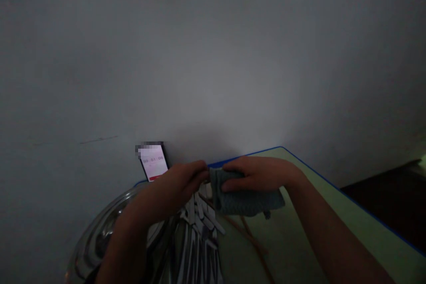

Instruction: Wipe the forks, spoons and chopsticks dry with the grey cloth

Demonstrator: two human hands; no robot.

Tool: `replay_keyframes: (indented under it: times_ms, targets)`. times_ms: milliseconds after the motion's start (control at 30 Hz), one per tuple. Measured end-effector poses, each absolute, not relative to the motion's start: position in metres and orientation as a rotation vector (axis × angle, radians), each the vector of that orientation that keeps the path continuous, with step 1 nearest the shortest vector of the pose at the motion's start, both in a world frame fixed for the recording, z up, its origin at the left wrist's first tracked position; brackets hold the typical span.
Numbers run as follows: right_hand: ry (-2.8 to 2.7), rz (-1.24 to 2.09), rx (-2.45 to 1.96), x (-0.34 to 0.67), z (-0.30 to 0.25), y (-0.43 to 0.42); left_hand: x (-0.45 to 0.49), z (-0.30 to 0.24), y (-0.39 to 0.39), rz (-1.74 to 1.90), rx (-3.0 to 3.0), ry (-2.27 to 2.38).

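My right hand [254, 173] is closed over a folded grey-green cloth [248, 202], which hangs above the table. Just left of the cloth, my left hand [186, 182] has its fingers drawn together at the cloth's edge. What they pinch is hidden. Beneath and in front of the hands lies a pile of metal cutlery [199, 248], with several flat handles pointing different ways. Brown thin sticks [256, 248] lie to the right of the pile, partly covered by the cloth.
A shiny round metal basin or tray [86, 248] stands at the left, partly behind my left arm. A phone [154, 162] showing a timer leans on the grey wall [213, 53]. The pale green table [336, 226] has a blue edge along its right side.
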State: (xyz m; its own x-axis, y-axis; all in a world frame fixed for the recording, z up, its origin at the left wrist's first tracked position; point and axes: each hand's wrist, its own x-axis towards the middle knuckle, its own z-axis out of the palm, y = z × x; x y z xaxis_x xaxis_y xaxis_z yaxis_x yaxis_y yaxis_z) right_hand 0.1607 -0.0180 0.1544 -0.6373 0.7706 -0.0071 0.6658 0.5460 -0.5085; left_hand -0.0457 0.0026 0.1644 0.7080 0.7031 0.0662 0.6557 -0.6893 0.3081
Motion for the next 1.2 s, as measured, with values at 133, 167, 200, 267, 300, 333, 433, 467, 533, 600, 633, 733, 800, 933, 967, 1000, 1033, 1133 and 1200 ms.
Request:
replay_keyframes:
  times_ms: [133,167,200,267,300,333,433,467,533,600,633,733,800,933,967,1000,1033,1133,1200]
  targets:
    - [-2.488,0.710,-1.272,0.168,0.161,-0.023,-0.066,0.169,0.011,0.352,2.585,1.062]
    - [-2.464,0.718,-1.277,0.170,0.162,-0.024,-0.068,0.170,0.012,0.393,2.581,1.064]
    - [-2.437,0.739,-1.271,0.173,0.163,-0.025,-0.069,0.170,0.012,0.439,2.579,1.070]
    - [-2.367,0.788,-1.239,0.178,0.163,-0.025,-0.066,0.170,0.008,0.538,2.569,1.085]
    - [-2.323,0.798,-1.224,0.181,0.162,-0.025,-0.062,0.171,0.005,0.566,2.551,1.079]
    - [-2.282,0.800,-1.215,0.183,0.161,-0.024,-0.059,0.171,0.002,0.573,2.525,1.065]
    - [-2.210,0.810,-1.215,0.187,0.159,-0.022,-0.049,0.172,-0.008,0.417,2.521,1.020]
    - [-2.202,0.821,-1.216,0.187,0.159,-0.021,-0.047,0.172,-0.010,0.386,2.535,1.013]
    - [-2.194,0.861,-1.212,0.186,0.157,-0.020,-0.045,0.173,-0.016,0.341,2.554,1.000]
    - [-2.197,0.912,-1.198,0.183,0.156,-0.018,-0.045,0.175,-0.020,0.296,2.549,1.001]
    - [-2.212,0.942,-1.187,0.182,0.156,-0.018,-0.045,0.175,-0.022,0.279,2.537,1.008]
    - [-2.288,1.027,-1.137,0.177,0.154,-0.017,-0.045,0.174,-0.022,0.280,2.488,0.984]
    - [-2.328,1.049,-1.099,0.176,0.154,-0.018,-0.046,0.172,-0.016,0.322,2.452,0.925]
    - [-2.362,1.016,-1.077,0.176,0.154,-0.017,-0.055,0.170,0.004,0.472,2.450,0.914]
    - [-2.362,1.015,-1.077,0.177,0.153,-0.017,-0.059,0.170,0.008,0.516,2.452,0.934]
    - [-2.358,1.021,-1.079,0.177,0.153,-0.017,-0.063,0.170,0.011,0.536,2.455,0.938]
    - [-2.349,1.037,-1.080,0.178,0.153,-0.017,-0.068,0.171,0.012,0.530,2.454,0.912]
    - [-2.313,1.116,-1.090,0.179,0.154,-0.018,-0.077,0.173,0.011,0.460,2.397,0.798]
    - [-2.314,1.084,-1.097,0.179,0.155,-0.020,-0.077,0.175,0.008,0.451,2.388,0.775]
